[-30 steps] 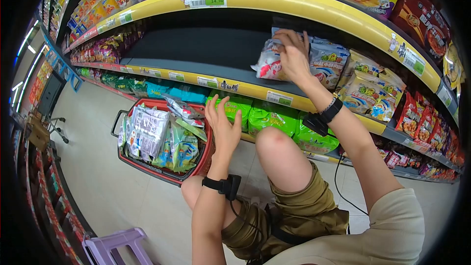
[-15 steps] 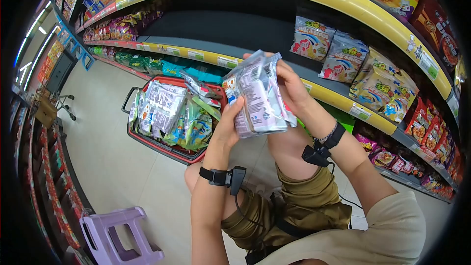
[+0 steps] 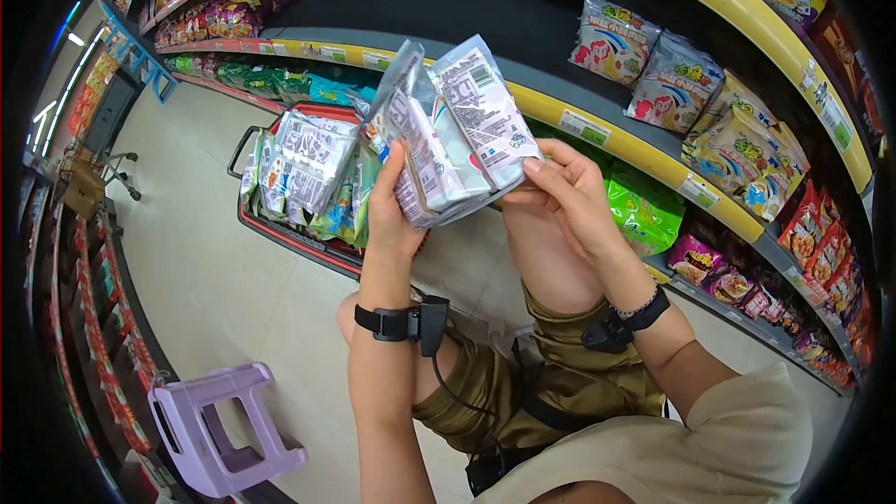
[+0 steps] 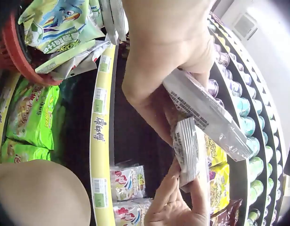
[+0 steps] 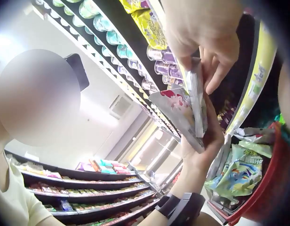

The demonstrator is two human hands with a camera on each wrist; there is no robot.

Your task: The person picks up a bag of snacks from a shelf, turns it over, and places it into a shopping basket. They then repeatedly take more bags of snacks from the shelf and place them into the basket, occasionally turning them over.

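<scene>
Both hands hold silver-white snack packets in front of the knees, back labels up in the head view. My left hand (image 3: pixel 387 205) grips the left packet (image 3: pixel 425 154) by its side, thumb on top. With thumb and fingers, my right hand (image 3: pixel 571 189) pinches the lower right corner of the right packet (image 3: pixel 485 112). The two packets fan apart at the top and overlap at the bottom. In the right wrist view a packet (image 5: pixel 175 110) shows a red and pink print, its lower end in the left hand (image 5: pixel 206 143).
A red shopping basket (image 3: pixel 308 257) full of packets (image 3: pixel 303 163) stands on the floor at left. Similar packets (image 3: pixel 614 42) and yellowish ones (image 3: pixel 751 159) sit on the shelf at right. Green bags (image 3: pixel 644 210) lie below. A purple stool (image 3: pixel 219 411) stands at lower left.
My right hand has brought packets from the shelf to the left hand, which now grips them too. Since then the packets have spread apart and moved slightly left and up.
</scene>
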